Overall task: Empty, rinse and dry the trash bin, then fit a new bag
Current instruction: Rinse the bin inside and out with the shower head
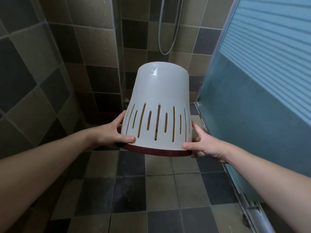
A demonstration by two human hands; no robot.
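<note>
A white plastic trash bin (159,98) with vertical slots and a dark red rim is held upside down in the air, its base tilted up and away from me. My left hand (112,132) grips its left side near the rim, thumb on the slotted wall. On the opposite side, my right hand (202,145) holds the rim, thumb on the bin's lower edge. The bin's inside is hidden. No bag is in view.
I stand in a tiled shower area with brown and dark square tiles on walls and floor (151,190). A metal shower hose (168,39) hangs on the back wall. A frosted blue glass door (260,81) stands at the right, its metal track (255,216) on the floor.
</note>
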